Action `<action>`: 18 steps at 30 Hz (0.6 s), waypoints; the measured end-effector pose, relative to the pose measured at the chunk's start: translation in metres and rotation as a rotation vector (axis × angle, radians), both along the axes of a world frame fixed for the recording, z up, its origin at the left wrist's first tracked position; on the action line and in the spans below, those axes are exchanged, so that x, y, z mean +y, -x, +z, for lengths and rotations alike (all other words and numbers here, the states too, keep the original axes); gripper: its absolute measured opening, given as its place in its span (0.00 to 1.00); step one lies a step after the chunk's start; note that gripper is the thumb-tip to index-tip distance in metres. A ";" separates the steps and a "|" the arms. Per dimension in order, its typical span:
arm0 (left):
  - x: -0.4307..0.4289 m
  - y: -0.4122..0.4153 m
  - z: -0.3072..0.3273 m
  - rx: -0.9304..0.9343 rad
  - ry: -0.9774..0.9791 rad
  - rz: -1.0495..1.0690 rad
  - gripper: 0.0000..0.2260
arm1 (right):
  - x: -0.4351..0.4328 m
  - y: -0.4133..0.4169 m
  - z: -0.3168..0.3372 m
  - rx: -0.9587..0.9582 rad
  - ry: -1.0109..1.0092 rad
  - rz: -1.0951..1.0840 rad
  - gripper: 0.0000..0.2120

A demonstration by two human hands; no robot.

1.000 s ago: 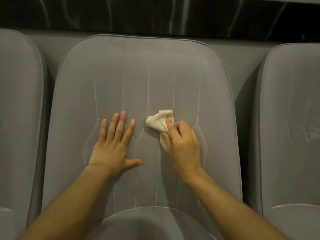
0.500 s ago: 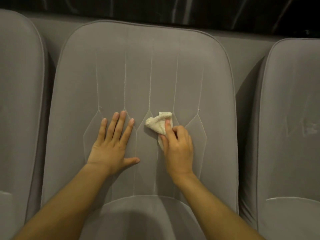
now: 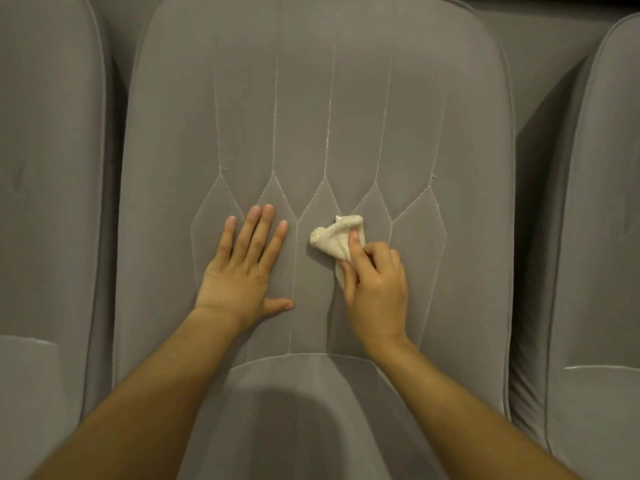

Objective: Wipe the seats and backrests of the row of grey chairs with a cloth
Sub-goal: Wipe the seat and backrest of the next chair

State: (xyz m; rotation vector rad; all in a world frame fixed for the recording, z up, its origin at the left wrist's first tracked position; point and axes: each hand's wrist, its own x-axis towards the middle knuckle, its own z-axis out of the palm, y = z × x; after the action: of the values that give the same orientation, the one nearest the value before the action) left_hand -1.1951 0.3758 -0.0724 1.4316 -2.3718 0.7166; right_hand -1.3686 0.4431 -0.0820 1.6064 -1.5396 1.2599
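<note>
The backrest of the middle grey chair [image 3: 311, 98] fills the view, with stitched seams forming diamond shapes. My right hand [image 3: 375, 289] presses a small crumpled cream cloth [image 3: 334, 239] against the lower middle of this backrest, the index finger on top of the cloth. My left hand [image 3: 242, 268] lies flat on the backrest to the left of the cloth, fingers spread, holding nothing. The seat cushion [image 3: 301, 410] of the same chair shows below, between my forearms.
Another grey chair [image 3: 45, 168] stands at the left and a third grey chair [image 3: 602, 202] at the right, each separated from the middle one by a narrow dark gap. A grey ledge [image 3: 540, 46] runs behind the backrests.
Both hands and the cloth have slid down the backrest towards the seat, and the view has tilted down so the dark wall above is out of sight.
</note>
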 end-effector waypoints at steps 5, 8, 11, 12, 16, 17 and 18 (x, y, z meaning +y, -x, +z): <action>0.003 0.000 -0.002 -0.047 -0.007 0.005 0.55 | -0.005 -0.004 0.037 -0.194 0.148 -0.046 0.19; 0.007 -0.001 -0.008 -0.052 -0.030 -0.008 0.55 | -0.014 0.000 0.024 -0.063 0.088 -0.062 0.19; 0.006 -0.002 -0.009 -0.052 -0.046 -0.006 0.56 | -0.002 -0.005 -0.028 0.042 -0.029 -0.056 0.21; 0.007 -0.002 -0.008 -0.056 -0.054 -0.002 0.57 | 0.005 -0.008 -0.043 0.038 -0.074 -0.042 0.21; 0.012 -0.007 -0.014 -0.098 -0.105 0.019 0.59 | 0.016 -0.013 -0.049 -0.048 -0.113 0.055 0.22; 0.013 -0.008 -0.019 -0.104 -0.111 0.021 0.59 | 0.013 -0.012 -0.039 -0.085 -0.069 0.070 0.21; 0.013 -0.010 -0.023 -0.102 -0.108 0.021 0.59 | 0.009 -0.010 -0.029 -0.121 -0.012 0.072 0.20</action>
State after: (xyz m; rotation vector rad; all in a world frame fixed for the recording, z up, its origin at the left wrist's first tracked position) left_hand -1.1855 0.3889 -0.0957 1.4990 -2.5112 0.6920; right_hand -1.3586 0.4519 -0.1111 1.6327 -1.5773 1.4121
